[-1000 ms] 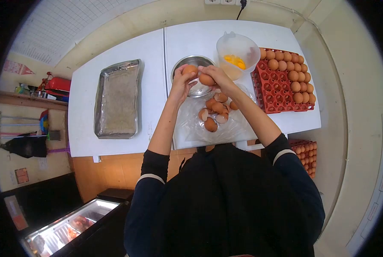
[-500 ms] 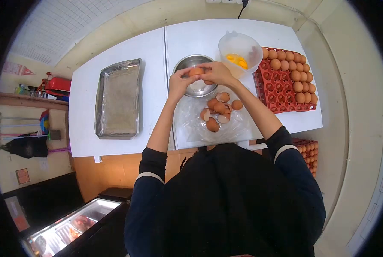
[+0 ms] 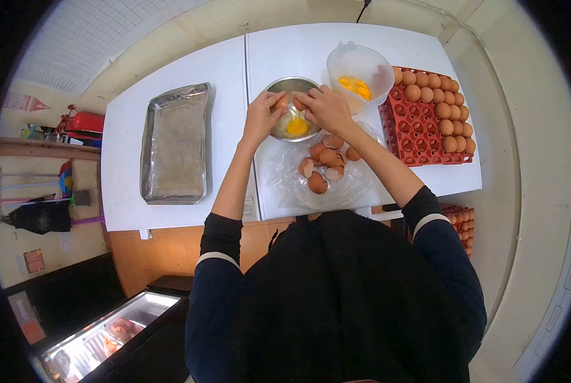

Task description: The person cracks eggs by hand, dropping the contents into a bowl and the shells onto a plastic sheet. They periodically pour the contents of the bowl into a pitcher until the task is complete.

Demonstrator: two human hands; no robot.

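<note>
My left hand (image 3: 260,119) pinches one half of a cracked brown eggshell (image 3: 281,102) over a steel bowl (image 3: 290,81). In my right hand (image 3: 330,111) is the other half, mostly covered by the fingers. Below them, a yolk (image 3: 297,126) with clear white lies inside the bowl. Nearer my body, a heap of empty brown eggshells (image 3: 327,157) rests on a clear plastic bag (image 3: 292,188). A translucent plastic bowl (image 3: 378,64) holding several yolks (image 3: 355,86) stands right of the steel bowl.
At the table's right, stacked red egg trays (image 3: 413,131) carry several brown eggs (image 3: 450,112). A rectangular metal tray (image 3: 175,147) lies on the left half of the white table (image 3: 228,70). More eggs (image 3: 462,225) are stacked below the table's right edge.
The egg, whole-looking before, is now parted into two shell halves, one in each hand. A yolk with white now shows in the steel bowl.
</note>
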